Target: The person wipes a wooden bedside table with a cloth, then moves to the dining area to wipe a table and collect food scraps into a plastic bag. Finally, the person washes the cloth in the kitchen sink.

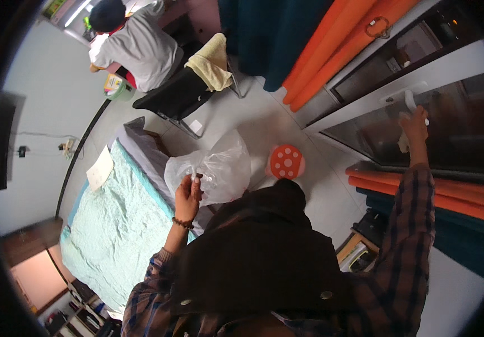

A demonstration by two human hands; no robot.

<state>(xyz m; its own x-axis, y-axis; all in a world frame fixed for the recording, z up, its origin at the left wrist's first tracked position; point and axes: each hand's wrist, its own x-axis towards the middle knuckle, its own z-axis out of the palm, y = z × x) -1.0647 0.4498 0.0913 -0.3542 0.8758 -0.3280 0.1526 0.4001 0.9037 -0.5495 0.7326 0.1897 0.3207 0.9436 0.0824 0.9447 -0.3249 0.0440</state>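
Observation:
My left hand [188,196], with a beaded bracelet at the wrist, pinches the gathered top of a translucent white plastic bag [225,168]. The bag is puffed out and hangs beside the bed; what it contains, if anything, cannot be made out. Off to the right, my right hand [415,126] is closed around the white lever handle [410,101] of a glass door with a white frame [448,69]. The fingers hide part of the lever, and the dark glass [377,139] mirrors the hand.
A red stool with white dots [287,162] stands before my feet. At left is a bed with a pale green cover [111,227]. A person [141,50] sits on a black folding chair [174,99] with a yellow towel [210,63]. Orange curtains [330,50] flank the door.

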